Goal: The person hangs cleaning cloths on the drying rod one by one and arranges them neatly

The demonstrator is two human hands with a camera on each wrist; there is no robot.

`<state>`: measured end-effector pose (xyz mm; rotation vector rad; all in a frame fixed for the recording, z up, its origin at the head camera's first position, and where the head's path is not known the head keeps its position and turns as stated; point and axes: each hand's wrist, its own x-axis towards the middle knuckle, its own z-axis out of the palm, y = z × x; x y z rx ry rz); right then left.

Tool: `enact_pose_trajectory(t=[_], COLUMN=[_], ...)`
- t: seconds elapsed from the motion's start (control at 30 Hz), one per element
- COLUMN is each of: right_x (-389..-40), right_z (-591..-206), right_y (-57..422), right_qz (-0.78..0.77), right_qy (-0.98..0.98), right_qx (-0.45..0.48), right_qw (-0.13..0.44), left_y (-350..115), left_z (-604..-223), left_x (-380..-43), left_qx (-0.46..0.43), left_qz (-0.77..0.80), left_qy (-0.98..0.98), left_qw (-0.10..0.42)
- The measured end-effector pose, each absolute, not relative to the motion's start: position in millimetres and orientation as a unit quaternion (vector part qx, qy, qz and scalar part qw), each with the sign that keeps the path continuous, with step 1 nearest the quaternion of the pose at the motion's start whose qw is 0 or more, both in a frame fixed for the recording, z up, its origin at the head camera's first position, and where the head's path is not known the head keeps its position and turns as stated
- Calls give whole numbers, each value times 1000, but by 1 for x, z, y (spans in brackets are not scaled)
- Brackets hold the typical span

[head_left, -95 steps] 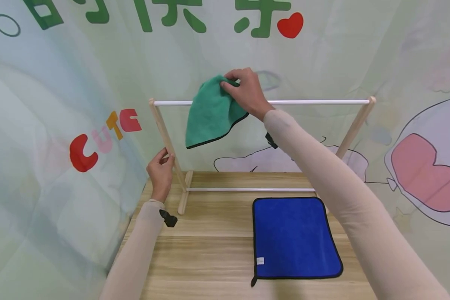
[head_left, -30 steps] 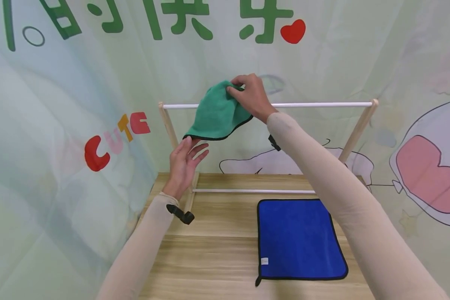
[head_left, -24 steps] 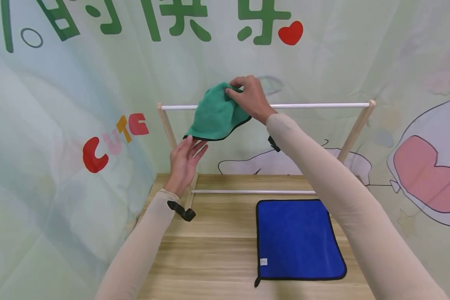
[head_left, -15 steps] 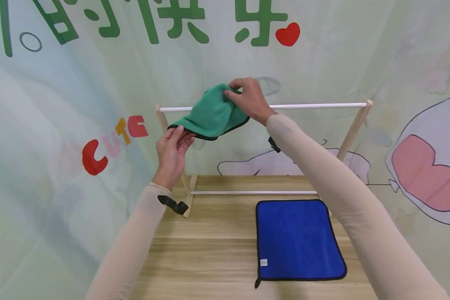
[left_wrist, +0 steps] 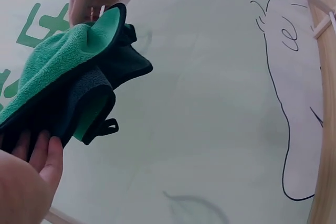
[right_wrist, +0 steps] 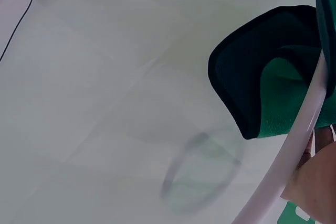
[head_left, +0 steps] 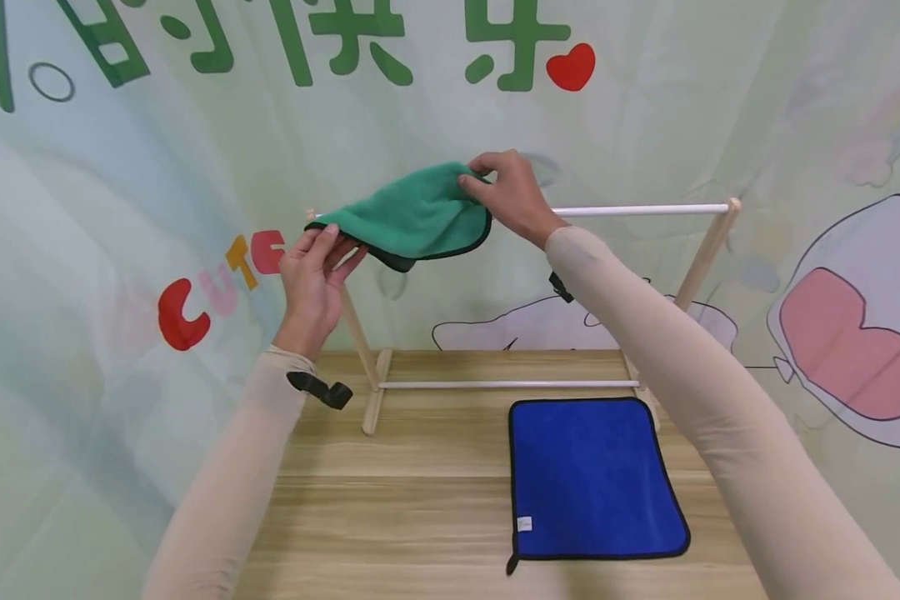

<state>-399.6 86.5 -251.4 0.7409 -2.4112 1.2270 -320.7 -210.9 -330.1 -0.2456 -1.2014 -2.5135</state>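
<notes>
A green towel (head_left: 420, 208) with black edging and a dark underside stretches between both hands at the rack's top bar (head_left: 637, 210). My left hand (head_left: 311, 279) pinches its left corner, thumb on top and fingers beneath. The upper right edge is pinched between thumb and fingers of my right hand (head_left: 513, 193). In the left wrist view the towel (left_wrist: 63, 61) sags in folds, with a small loop at a lower corner. The right wrist view shows the towel (right_wrist: 273, 61) hanging beside the white bar (right_wrist: 299, 135). The left part of the top bar is hidden behind the towel.
A blue towel (head_left: 592, 475) with black edging lies flat on the wooden table (head_left: 390, 517). The rack has wooden side posts (head_left: 708, 254) and a white lower bar (head_left: 502, 384). A printed curtain (head_left: 645, 108) stands behind and at the sides.
My left hand left the rack's post, took the towel's lower left corner, then drew it up and left. The towel is now spread wider. My right hand keeps its pinch, shifting slightly right.
</notes>
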Motion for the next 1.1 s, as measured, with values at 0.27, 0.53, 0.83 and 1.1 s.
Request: enact_pose_trajectory(t=[0.27, 0.53, 0.83, 1.1], right_x=[-397, -394, -390, -387], right_z=[-253, -254, -240, -235], right_y=[93, 96, 96, 94], right_qz=[405, 394, 413, 423], right_qy=[-863, -864, -847, -840], right_qx=[272, 279, 257, 258], right_qw=[133, 141, 215, 221], left_y=[-216, -218, -230, -238], left_z=[-320, -317, -302, -294], left_x=[-324, -328, -330, -332], left_qx=[-89, -103, -103, -91], left_qz=[-886, -883, -882, -886], left_qy=[-417, -412, -400, -390], left_qw=[182, 201, 225, 232])
